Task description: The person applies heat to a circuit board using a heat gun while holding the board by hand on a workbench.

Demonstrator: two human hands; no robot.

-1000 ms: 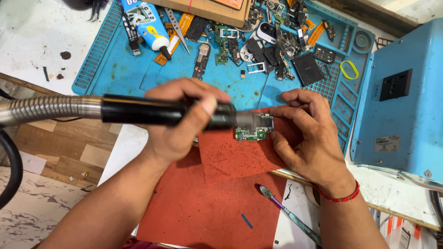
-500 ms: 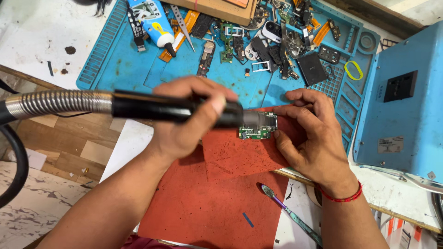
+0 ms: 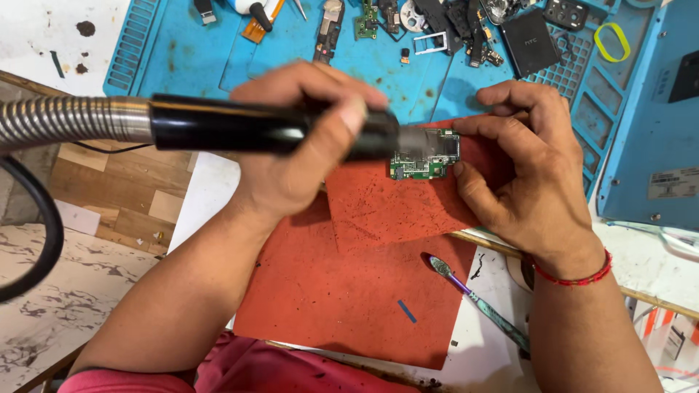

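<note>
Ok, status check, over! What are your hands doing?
Left hand grips black wand, nozzle over board. Right hand pins board on red mat. Nothing in the way.

My bench is a white, stained worktop [image 3: 44,29], and across its far half lies a blue ridged work mat [image 3: 291,58] strewn with small phone parts. A blue box-like machine [image 3: 655,131] stands at my right, and nearer me lies a red rubber sheet [image 3: 328,291]. Off the left edge I see wood-pattern flooring [image 3: 109,182] and a marbled white surface [image 3: 65,291], all under even, bright light.
</note>
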